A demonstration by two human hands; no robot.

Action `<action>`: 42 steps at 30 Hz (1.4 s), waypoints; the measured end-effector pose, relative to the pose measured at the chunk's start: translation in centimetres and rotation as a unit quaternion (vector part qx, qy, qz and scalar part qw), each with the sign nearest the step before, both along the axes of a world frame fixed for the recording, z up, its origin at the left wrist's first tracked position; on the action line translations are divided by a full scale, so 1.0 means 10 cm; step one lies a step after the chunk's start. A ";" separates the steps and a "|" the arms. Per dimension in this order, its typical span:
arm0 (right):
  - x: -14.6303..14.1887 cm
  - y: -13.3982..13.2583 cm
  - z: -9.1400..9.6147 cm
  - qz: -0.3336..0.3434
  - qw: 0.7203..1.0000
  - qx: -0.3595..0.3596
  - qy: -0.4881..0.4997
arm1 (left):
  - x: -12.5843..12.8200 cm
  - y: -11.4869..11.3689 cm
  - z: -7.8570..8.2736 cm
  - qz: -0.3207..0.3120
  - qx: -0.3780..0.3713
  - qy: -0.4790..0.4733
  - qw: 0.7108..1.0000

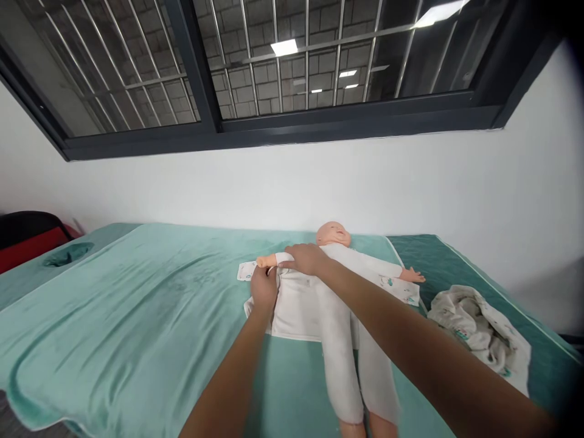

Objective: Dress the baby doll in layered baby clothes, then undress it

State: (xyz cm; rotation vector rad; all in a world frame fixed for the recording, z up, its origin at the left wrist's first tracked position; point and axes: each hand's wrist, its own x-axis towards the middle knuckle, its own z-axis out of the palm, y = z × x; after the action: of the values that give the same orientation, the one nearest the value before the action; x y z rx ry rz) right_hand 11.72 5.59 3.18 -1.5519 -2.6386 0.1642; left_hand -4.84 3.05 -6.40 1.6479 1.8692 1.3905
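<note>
A baby doll [334, 234] in a white suit [347, 340] lies on its back on a teal-covered bed [137, 304], head toward the wall. Under it lies an open white garment [296, 316] with a small print. My left hand [263, 286] is closed on the garment's edge beside the doll's arm [266, 261]. My right hand [306, 258] rests on the doll's shoulder and upper arm, fingers curled and pinching the fabric there.
A crumpled white cloth [479, 331] lies at the right on the bed. A face hole [68, 254] sits in the bed's far left end. A red and black object [27, 237] stands behind it. A white wall and barred window [283, 61] rise beyond.
</note>
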 end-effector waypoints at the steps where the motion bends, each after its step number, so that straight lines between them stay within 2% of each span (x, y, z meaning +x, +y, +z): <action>1: 0.01 -0.02 -0.01 0.002 1.000 0.002 -0.003 | -0.02 0.00 0.00 0.004 0.001 -0.021 1.000; 7: 0.07 -0.04 -0.08 -0.004 1.000 0.007 -0.030 | -0.09 0.02 -0.03 0.011 0.006 -0.118 0.993; 13: 0.16 -0.02 -0.16 -0.024 0.998 0.004 -0.057 | -0.11 0.04 -0.03 0.043 0.018 -0.146 0.988; 18: 0.11 -0.02 -0.24 -0.053 0.997 0.010 -0.057 | 0.00 -0.06 -0.01 0.015 0.036 -0.099 0.994; 22: -0.02 -0.01 -0.31 -0.082 0.996 0.024 -0.035 | 0.09 -0.14 0.01 -0.074 0.018 0.039 0.996; 24: -0.06 0.00 -0.32 -0.101 0.994 0.034 -0.015 | 0.10 -0.14 0.01 -0.098 0.022 0.082 0.992; 26: -0.06 -0.02 -0.30 -0.108 0.993 0.040 0.012 | 0.09 -0.12 0.01 -0.082 0.046 0.085 0.992; 28: 0.02 -0.06 -0.25 -0.095 0.994 0.037 0.048 | 0.06 -0.09 -0.01 -0.039 0.059 0.076 0.995; 32: 0.38 -0.22 -0.12 -0.056 0.988 0.031 0.139 | 0.05 -0.05 -0.04 0.004 0.043 0.077 0.996; 34: 0.65 -0.35 -0.12 -0.069 0.970 0.059 0.227 | 0.06 -0.05 -0.06 0.003 0.035 0.083 0.996; 36: 0.95 -0.49 -0.23 -0.130 0.930 0.123 0.320 | 0.07 -0.07 -0.05 -0.004 0.023 0.101 0.995; 39: 1.36 -0.73 -0.55 -0.302 0.835 0.247 0.388 | 0.10 -0.10 -0.04 -0.016 0.009 0.134 0.991; 41: 1.55 -0.88 -0.80 -0.382 0.794 0.239 0.408 | 0.13 -0.14 -0.02 -0.019 0.007 0.144 0.989; 42: 1.61 -0.94 -0.90 -0.395 0.791 0.202 0.421 | 0.14 -0.15 -0.01 -0.021 0.007 0.146 0.989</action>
State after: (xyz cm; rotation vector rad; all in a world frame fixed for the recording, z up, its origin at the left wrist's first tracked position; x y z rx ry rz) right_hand 27.87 -3.84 -5.83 -1.7051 -1.1419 0.1611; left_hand -3.44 1.51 -6.53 1.9773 1.9655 1.2012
